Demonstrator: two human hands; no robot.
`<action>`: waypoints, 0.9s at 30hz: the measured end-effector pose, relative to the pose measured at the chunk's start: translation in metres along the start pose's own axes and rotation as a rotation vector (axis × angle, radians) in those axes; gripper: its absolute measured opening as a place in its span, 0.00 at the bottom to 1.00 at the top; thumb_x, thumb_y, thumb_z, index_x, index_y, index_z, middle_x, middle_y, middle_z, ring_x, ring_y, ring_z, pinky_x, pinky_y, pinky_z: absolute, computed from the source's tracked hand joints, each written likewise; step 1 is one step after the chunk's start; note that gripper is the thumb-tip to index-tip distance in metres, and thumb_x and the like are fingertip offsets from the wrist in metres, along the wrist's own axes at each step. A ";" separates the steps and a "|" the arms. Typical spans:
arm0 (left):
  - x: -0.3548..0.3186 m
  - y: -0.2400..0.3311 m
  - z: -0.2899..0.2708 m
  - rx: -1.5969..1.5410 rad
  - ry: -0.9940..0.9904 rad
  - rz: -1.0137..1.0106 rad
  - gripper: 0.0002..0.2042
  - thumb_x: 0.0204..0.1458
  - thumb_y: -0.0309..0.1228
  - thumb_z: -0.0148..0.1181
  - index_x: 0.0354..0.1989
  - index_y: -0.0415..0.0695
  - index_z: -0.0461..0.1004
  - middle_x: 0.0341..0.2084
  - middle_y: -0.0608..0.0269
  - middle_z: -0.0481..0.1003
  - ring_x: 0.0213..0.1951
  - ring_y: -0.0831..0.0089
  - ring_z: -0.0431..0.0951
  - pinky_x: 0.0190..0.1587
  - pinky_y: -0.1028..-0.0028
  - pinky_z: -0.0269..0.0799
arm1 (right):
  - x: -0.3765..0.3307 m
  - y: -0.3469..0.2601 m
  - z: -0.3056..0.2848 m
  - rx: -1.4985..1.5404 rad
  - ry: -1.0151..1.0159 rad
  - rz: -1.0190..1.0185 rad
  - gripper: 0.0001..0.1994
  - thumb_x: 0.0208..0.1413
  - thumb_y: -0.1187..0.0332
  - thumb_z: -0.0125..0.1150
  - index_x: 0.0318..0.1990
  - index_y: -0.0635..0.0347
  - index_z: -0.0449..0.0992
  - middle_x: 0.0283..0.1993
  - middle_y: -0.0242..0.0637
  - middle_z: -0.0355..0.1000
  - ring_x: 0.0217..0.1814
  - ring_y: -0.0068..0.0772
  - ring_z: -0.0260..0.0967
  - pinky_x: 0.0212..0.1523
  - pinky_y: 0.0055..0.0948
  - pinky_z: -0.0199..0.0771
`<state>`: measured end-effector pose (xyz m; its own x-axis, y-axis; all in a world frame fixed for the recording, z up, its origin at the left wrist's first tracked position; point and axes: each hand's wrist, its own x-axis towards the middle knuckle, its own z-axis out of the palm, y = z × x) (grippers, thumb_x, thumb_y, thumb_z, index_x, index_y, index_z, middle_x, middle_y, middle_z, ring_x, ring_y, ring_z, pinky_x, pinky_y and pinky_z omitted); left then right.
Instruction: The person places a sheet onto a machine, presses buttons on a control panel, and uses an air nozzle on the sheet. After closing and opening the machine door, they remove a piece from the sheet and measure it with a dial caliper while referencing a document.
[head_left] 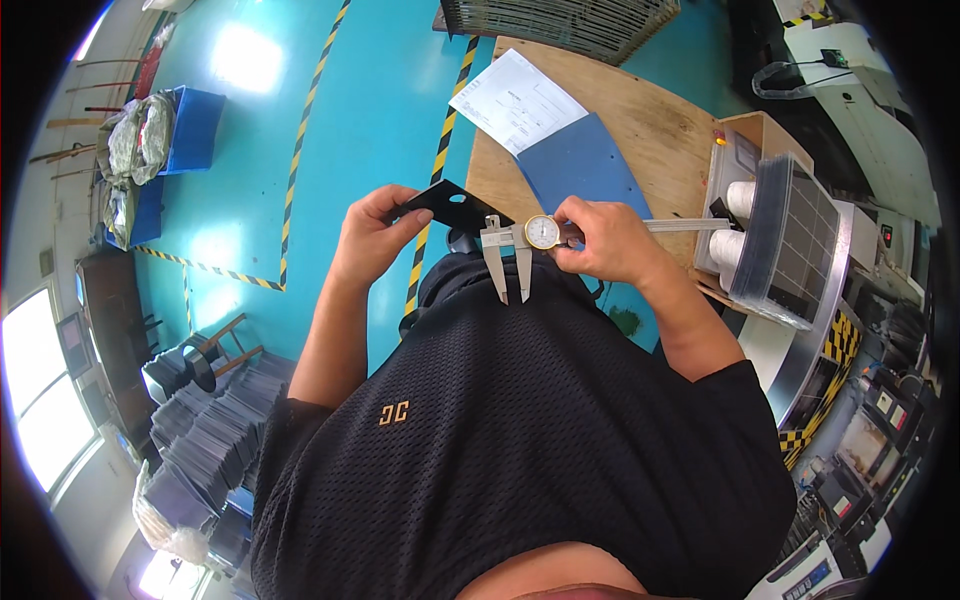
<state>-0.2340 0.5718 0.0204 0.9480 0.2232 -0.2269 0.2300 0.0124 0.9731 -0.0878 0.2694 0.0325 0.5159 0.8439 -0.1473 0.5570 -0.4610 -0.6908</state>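
Between thumb and fingers, my left hand (382,232) grips the left end of a flat black plate (462,207) that has a round hole in it. A dial caliper (541,232) with a round white dial is in my right hand (608,240), its long beam stretching off to the right. The caliper's upper small jaws are at the right end of the plate; whether they touch it I cannot tell. Its long lower jaws point toward my body, slightly apart, with nothing between them. Beyond my hands, a printed drawing sheet (519,100) lies partly over a blue folder (583,168).
Sheet and folder rest on a wooden table (655,120). At its right stand white rolls (728,248) and a stack of dark gridded panels (800,240). A metal rack (560,22) is at the far end. Blue bins (192,130) and stacked grey sheets (215,440) are on the left.
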 end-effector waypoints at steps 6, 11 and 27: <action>0.011 0.013 0.007 0.036 -0.060 0.059 0.06 0.53 0.21 0.68 0.38 0.39 0.79 0.31 0.71 0.76 0.36 0.82 0.74 0.41 0.77 0.70 | -0.001 0.002 -0.002 0.013 0.003 0.017 0.15 0.45 0.60 0.66 0.38 0.58 0.73 0.33 0.41 0.78 0.35 0.48 0.78 0.37 0.42 0.77; 0.017 0.020 0.012 0.082 -0.088 0.091 0.06 0.53 0.21 0.68 0.38 0.39 0.79 0.33 0.69 0.76 0.38 0.80 0.75 0.43 0.77 0.71 | -0.001 0.004 0.000 -0.016 0.012 0.036 0.15 0.45 0.61 0.66 0.38 0.58 0.73 0.33 0.41 0.78 0.34 0.46 0.78 0.37 0.40 0.77; 0.040 0.031 0.042 0.117 -0.210 0.182 0.08 0.50 0.21 0.69 0.39 0.37 0.79 0.37 0.62 0.76 0.42 0.72 0.76 0.48 0.72 0.72 | 0.001 0.008 0.003 -0.035 0.052 -0.023 0.15 0.47 0.60 0.69 0.38 0.56 0.73 0.31 0.40 0.78 0.33 0.46 0.78 0.35 0.39 0.77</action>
<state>-0.1798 0.5406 0.0404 0.9979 0.0044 -0.0642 0.0643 -0.1242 0.9902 -0.0848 0.2674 0.0251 0.5353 0.8394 -0.0940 0.5912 -0.4519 -0.6680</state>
